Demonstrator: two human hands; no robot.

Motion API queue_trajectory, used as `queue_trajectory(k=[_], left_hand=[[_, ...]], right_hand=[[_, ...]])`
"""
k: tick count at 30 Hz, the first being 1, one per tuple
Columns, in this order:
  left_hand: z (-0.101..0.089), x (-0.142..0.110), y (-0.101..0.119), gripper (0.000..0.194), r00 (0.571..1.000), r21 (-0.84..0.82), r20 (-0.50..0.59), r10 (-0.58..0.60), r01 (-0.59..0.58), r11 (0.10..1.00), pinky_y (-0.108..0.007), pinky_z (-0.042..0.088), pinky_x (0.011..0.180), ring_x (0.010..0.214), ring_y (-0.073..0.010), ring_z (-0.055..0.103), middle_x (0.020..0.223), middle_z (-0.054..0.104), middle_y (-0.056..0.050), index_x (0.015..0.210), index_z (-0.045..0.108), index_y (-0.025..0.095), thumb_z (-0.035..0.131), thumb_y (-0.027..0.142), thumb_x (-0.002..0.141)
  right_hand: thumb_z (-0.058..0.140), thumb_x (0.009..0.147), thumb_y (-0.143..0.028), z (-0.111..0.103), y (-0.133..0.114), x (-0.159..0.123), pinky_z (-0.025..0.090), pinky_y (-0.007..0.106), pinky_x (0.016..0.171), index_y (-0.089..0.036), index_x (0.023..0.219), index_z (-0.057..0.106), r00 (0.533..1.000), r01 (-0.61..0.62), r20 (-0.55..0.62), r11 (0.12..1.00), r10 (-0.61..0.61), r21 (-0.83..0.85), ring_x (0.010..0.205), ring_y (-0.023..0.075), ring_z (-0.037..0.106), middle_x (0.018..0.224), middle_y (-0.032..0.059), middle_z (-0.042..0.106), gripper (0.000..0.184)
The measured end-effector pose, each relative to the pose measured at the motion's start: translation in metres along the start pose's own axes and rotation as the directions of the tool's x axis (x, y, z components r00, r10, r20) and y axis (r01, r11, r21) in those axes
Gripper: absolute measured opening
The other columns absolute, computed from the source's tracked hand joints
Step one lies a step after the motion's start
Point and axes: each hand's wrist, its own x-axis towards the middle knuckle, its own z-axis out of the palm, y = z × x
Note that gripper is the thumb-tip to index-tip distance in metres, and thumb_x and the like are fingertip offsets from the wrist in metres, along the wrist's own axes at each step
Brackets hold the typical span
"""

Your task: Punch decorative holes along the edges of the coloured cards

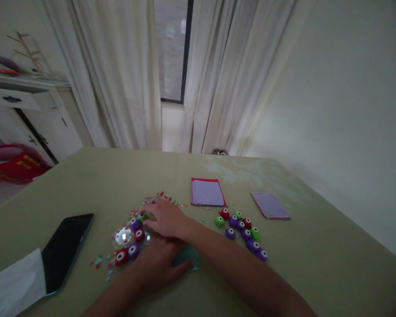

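Note:
My right hand (168, 216) reaches across from the right, its forearm passing over my left hand. Its thumb and fingers close round a small green one-eyed toy piece (144, 216). Beneath that wrist, my left hand (156, 259) lies low with its thumb stretched out over a teal card (188, 256); its other fingers are mostly hidden. Beside the hands sit a purple eye piece (133, 250), a red eye piece (122, 256) and others alike. A shiny, clear-looking item (123, 236) and scattered bits of colourful confetti (98, 259) lie around them.
More red, green and purple eye pieces (246, 234) cluster right of my forearm. Behind them are a stack of lilac cards with a red edge (207, 192) and another lilac card (270, 205). A black tablet (67, 246) and a white tissue (18, 281) lie at left.

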Motion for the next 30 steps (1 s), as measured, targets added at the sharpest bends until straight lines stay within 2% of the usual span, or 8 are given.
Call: queue_trajectory(k=[4, 9, 13, 15, 18, 20, 25, 30], left_hand=[[-0.012, 0.005, 0.004, 0.05, 0.997, -0.059, 0.04, 0.061, -0.059, 0.997, -0.049, 0.058, 0.106, 0.122, -0.0337, 0.073, 0.135, 0.077, -0.008, 0.14, 0.068, 0.027, 0.076, 0.04, 0.092], [-0.017, 0.01, 0.008, 0.053, 0.995, -0.11, 0.066, 0.07, -0.063, 0.992, -0.055, 0.053, 0.113, 0.129, -0.0361, 0.068, 0.138, 0.075, -0.01, 0.14, 0.069, 0.025, 0.076, 0.037, 0.089], [-0.007, 0.005, 0.004, 0.042, 0.995, -0.07, 0.104, 0.003, 0.004, 0.998, -0.058, 0.059, 0.103, 0.12, -0.0396, 0.073, 0.131, 0.078, -0.011, 0.129, 0.075, 0.025, 0.075, 0.041, 0.091], [-0.004, 0.002, 0.003, 0.043, 0.995, -0.044, 0.096, 0.0, 0.004, 0.999, -0.059, 0.06, 0.103, 0.123, -0.0412, 0.072, 0.135, 0.077, -0.013, 0.132, 0.074, 0.024, 0.073, 0.042, 0.093], [-0.005, 0.002, 0.003, 0.039, 0.994, -0.039, 0.106, 0.017, -0.013, 0.999, -0.056, 0.062, 0.099, 0.116, -0.0384, 0.076, 0.128, 0.079, -0.013, 0.131, 0.074, 0.023, 0.07, 0.041, 0.096], [-0.008, 0.004, 0.003, 0.039, 0.995, -0.032, 0.084, 0.052, -0.049, 0.998, -0.057, 0.059, 0.106, 0.121, -0.0373, 0.074, 0.132, 0.078, -0.01, 0.131, 0.073, 0.025, 0.071, 0.041, 0.095], [-0.001, 0.007, -0.006, 0.06, 0.993, 0.086, -0.084, 0.077, -0.07, 0.994, -0.061, 0.041, 0.125, 0.149, -0.0362, 0.053, 0.163, 0.057, -0.007, 0.155, 0.056, 0.03, 0.069, 0.05, 0.099], [0.012, 0.003, -0.014, 0.07, 0.993, 0.12, -0.111, 0.029, -0.016, 0.993, -0.057, 0.045, 0.123, 0.15, -0.033, 0.054, 0.17, 0.047, -0.005, 0.167, 0.042, 0.033, 0.061, 0.058, 0.105]], right_hand=[[0.067, 0.098, -0.014, 0.002, 0.024, -0.014, 0.054, 0.038, 0.101, -0.018, 0.112, 0.078, 0.991, -0.125, -0.049, 0.991, 0.122, -0.058, 0.114, 0.0269, 0.07, 0.118, 0.011, 0.077, 0.019], [0.07, 0.099, -0.022, -0.005, 0.035, -0.043, 0.052, 0.038, 0.108, -0.02, 0.135, 0.07, 0.974, -0.175, -0.142, 0.984, 0.176, 0.015, 0.118, 0.0248, 0.068, 0.128, 0.0119, 0.073, 0.036], [0.075, 0.101, -0.036, 0.006, 0.021, -0.029, 0.048, 0.039, 0.115, -0.025, 0.145, 0.064, 0.995, 0.01, -0.104, 0.998, -0.002, 0.069, 0.135, 0.0248, 0.061, 0.144, 0.0098, 0.068, 0.047], [0.073, 0.102, -0.035, 0.014, 0.016, -0.013, 0.048, 0.04, 0.116, -0.026, 0.14, 0.067, 0.995, 0.092, -0.037, 0.995, -0.091, 0.032, 0.134, 0.0253, 0.061, 0.141, 0.0089, 0.07, 0.04], [0.069, 0.103, -0.022, 0.02, 0.018, 0.003, 0.05, 0.041, 0.113, -0.022, 0.127, 0.074, 0.997, 0.066, -0.023, 0.997, -0.067, -0.041, 0.125, 0.026, 0.067, 0.131, 0.0094, 0.075, 0.025], [0.067, 0.102, -0.016, 0.016, 0.026, -0.004, 0.05, 0.041, 0.112, -0.021, 0.129, 0.073, 0.993, -0.017, -0.113, 1.0, 0.015, -0.013, 0.124, 0.0258, 0.068, 0.13, 0.0105, 0.076, 0.028], [0.077, 0.097, -0.022, 0.0, 0.041, -0.098, 0.056, 0.038, 0.103, -0.021, 0.131, 0.07, 0.876, -0.141, -0.417, 0.956, 0.242, 0.259, 0.113, 0.0239, 0.073, 0.125, 0.0097, 0.078, 0.034], [0.072, 0.098, -0.021, 0.005, 0.032, -0.197, 0.059, 0.037, 0.096, -0.022, 0.124, 0.072, 0.848, -0.214, -0.425, 0.938, 0.317, 0.273, 0.104, 0.0245, 0.074, 0.114, 0.0092, 0.079, 0.026]])
